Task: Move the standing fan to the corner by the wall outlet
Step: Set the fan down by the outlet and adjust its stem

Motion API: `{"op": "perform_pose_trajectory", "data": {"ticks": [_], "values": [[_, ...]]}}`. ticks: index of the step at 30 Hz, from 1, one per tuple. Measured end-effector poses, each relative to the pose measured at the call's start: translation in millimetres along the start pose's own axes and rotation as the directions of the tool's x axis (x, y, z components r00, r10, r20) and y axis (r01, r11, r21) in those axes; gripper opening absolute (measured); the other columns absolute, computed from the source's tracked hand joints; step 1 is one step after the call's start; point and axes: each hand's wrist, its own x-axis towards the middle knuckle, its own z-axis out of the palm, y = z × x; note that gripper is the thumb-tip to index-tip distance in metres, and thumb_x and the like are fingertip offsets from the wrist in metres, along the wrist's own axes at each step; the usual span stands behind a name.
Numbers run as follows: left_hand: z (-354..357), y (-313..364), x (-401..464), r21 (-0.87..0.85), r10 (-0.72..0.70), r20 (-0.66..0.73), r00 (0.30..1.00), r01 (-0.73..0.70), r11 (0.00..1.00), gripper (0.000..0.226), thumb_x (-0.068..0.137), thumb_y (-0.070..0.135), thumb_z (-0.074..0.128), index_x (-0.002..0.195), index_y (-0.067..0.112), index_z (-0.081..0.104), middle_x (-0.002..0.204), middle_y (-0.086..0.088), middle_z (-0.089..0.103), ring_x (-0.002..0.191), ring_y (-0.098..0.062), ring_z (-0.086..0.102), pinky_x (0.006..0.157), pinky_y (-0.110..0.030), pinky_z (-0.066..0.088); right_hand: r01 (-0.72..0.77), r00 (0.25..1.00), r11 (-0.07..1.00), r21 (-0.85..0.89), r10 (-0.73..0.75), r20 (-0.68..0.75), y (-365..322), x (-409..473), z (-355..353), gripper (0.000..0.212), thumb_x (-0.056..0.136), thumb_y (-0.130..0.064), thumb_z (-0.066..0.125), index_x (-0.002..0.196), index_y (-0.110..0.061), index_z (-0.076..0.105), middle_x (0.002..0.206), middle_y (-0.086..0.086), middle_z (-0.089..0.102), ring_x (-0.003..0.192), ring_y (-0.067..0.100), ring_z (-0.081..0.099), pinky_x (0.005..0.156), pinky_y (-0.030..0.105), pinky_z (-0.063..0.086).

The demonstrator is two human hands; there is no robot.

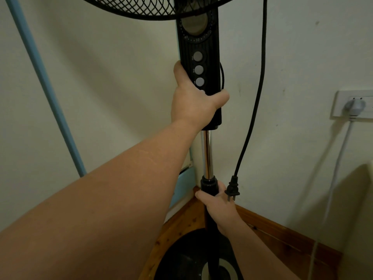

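The black standing fan stands upright in front of the room corner; its control column [198, 63] with three grey buttons fills the top centre, under the mesh guard [141, 9]. My left hand [193, 100] grips the lower part of the control column. My right hand [217, 205] grips the black pole just below the chrome tube [206, 154]. The round base [181, 257] sits over the wooden floor. The fan's black cord [260, 77] hangs loose, its plug [233, 188] dangling beside my right hand. The wall outlet [353, 104] is on the right wall.
A grey plug with a white cable [339, 158] sits in the outlet and runs down the right wall. A light-blue frame [40, 77] leans along the left wall. A wooden skirting board [282, 229] lines the right wall. A pale object [361, 199] stands at the right edge.
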Motion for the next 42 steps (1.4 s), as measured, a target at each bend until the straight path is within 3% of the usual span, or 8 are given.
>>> {"op": "perform_pose_trajectory", "data": {"ticks": [3, 7, 14, 21, 27, 32, 36, 42], "values": [[0, -1, -1, -0.004, -0.001, 0.001, 1.000, 0.001, 1.000, 0.099, 0.070, 0.024, 0.080, 0.148, 0.023, 0.021, 0.102, 0.020, 0.058, 0.091, 0.000, 0.062, 0.074, -0.027, 0.058, -0.005, 1.000, 1.000, 0.001, 0.005, 0.006, 1, 1, 0, 0.030, 0.083, -0.016, 0.073, 0.097, -0.038, 0.057, 0.105, 0.010, 0.063, 0.101, 0.030, 0.061, 0.090, 0.047, 0.053], [0, -2, -2, -0.002, -0.003, -0.003, 1.000, 0.003, 1.000, 0.097, 0.070, 0.026, 0.080, 0.147, 0.025, 0.022, 0.101, 0.023, 0.058, 0.087, 0.006, 0.061, 0.065, -0.014, 0.050, -0.002, 1.000, 1.000, 0.022, 0.002, 0.004, 3, 3, 0, 0.031, 0.083, -0.016, 0.073, 0.093, -0.040, 0.056, 0.100, 0.005, 0.063, 0.095, 0.023, 0.060, 0.075, 0.033, 0.050], [1, -5, -3, 0.002, -0.005, -0.006, 1.000, 0.005, 1.000, 0.097, 0.069, 0.027, 0.081, 0.146, 0.026, 0.023, 0.100, 0.023, 0.058, 0.087, 0.005, 0.061, 0.067, -0.018, 0.052, -0.040, 0.999, 0.999, 0.024, 0.040, 0.005, 5, 4, 1, 0.044, 0.082, -0.023, 0.074, 0.122, -0.033, 0.056, 0.112, 0.004, 0.061, 0.105, 0.025, 0.058, 0.097, 0.050, 0.050], [2, -8, -6, -0.005, -0.010, 0.003, 1.000, 0.010, 1.000, 0.096, 0.069, 0.026, 0.081, 0.146, 0.027, 0.023, 0.100, 0.023, 0.059, 0.088, 0.005, 0.061, 0.070, -0.019, 0.052, -0.046, 0.999, 0.998, 0.037, 0.046, 0.016, 6, 6, 1, 0.047, 0.081, -0.023, 0.074, 0.125, -0.031, 0.057, 0.110, 0.006, 0.064, 0.103, 0.026, 0.061, 0.097, 0.052, 0.052], [2, -10, -8, -0.001, -0.006, 0.006, 1.000, 0.006, 1.000, 0.096, 0.070, 0.026, 0.082, 0.146, 0.026, 0.024, 0.102, 0.021, 0.058, 0.092, 0.002, 0.062, 0.077, -0.025, 0.055, -0.037, 0.999, 0.998, 0.041, 0.036, 0.012, 7, 7, 1, 0.035, 0.081, -0.022, 0.076, 0.099, -0.044, 0.056, 0.106, 0.004, 0.065, 0.100, 0.024, 0.062, 0.092, 0.047, 0.054], [3, -11, -9, -0.014, -0.009, 0.011, 1.000, 0.010, 1.000, 0.098, 0.070, 0.026, 0.083, 0.148, 0.024, 0.022, 0.103, 0.021, 0.059, 0.094, 0.002, 0.062, 0.076, -0.022, 0.054, -0.021, 1.000, 0.998, 0.051, 0.021, -0.006, 8, 8, 2, 0.035, 0.080, -0.022, 0.076, 0.094, -0.046, 0.055, 0.103, 0.001, 0.065, 0.096, 0.021, 0.062, 0.075, 0.034, 0.052], [3, -14, -11, -0.015, -0.007, 0.010, 1.000, 0.007, 1.000, 0.098, 0.069, 0.028, 0.083, 0.147, 0.026, 0.023, 0.103, 0.022, 0.058, 0.093, 0.005, 0.061, 0.072, -0.018, 0.052, -0.021, 1.000, 0.999, 0.043, 0.021, 0.001, 8, 8, 3, 0.041, 0.074, -0.027, 0.077, 0.112, -0.033, 0.061, 0.106, 0.006, 0.067, 0.100, 0.026, 0.064, 0.092, 0.052, 0.055], [4, -18, -15, -0.029, -0.016, 0.016, 1.000, 0.016, 0.999, 0.098, 0.068, 0.028, 0.083, 0.146, 0.027, 0.023, 0.103, 0.023, 0.059, 0.093, 0.004, 0.062, 0.075, -0.023, 0.055, -0.002, 1.000, 0.999, 0.050, 0.001, 0.009, 12, 11, 4, 0.037, 0.077, -0.025, 0.077, 0.109, -0.031, 0.062, 0.104, 0.009, 0.068, 0.099, 0.029, 0.065, 0.092, 0.054, 0.056]]}}
